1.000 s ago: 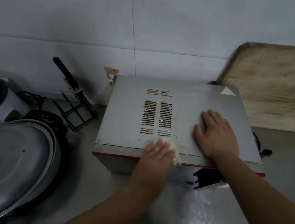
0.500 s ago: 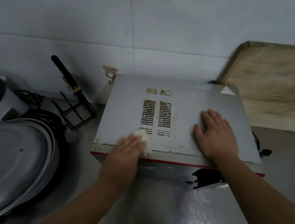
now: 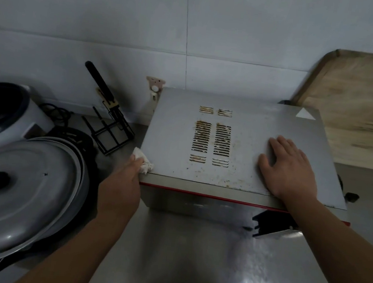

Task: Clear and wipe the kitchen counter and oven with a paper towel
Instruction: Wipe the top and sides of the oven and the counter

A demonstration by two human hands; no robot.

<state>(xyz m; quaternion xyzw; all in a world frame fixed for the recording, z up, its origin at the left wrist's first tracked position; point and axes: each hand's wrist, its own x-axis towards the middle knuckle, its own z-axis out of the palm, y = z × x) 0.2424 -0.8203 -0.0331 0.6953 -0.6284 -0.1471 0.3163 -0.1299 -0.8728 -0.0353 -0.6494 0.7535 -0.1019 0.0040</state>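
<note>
A grey metal oven (image 3: 253, 116) with rust-stained vent slots and brown specks on its top stands on the steel counter (image 3: 190, 258). My left hand (image 3: 121, 185) grips a crumpled white paper towel (image 3: 142, 160) at the oven's front left corner, the towel half over the edge. Palm down, fingers spread, my right hand (image 3: 290, 169) lies flat on the right part of the oven top.
A large pot with a grey lid (image 3: 14, 194) sits at the left, a rice cooker (image 3: 2, 115) behind it. A black wire rack (image 3: 110, 130) with a dark handle leans by the wall. A wooden board (image 3: 358, 109) rests against the wall at the right.
My left hand has slid the paper towel leftward along the front of the oven top, from near the vents to the left corner. The right hand has stayed put.
</note>
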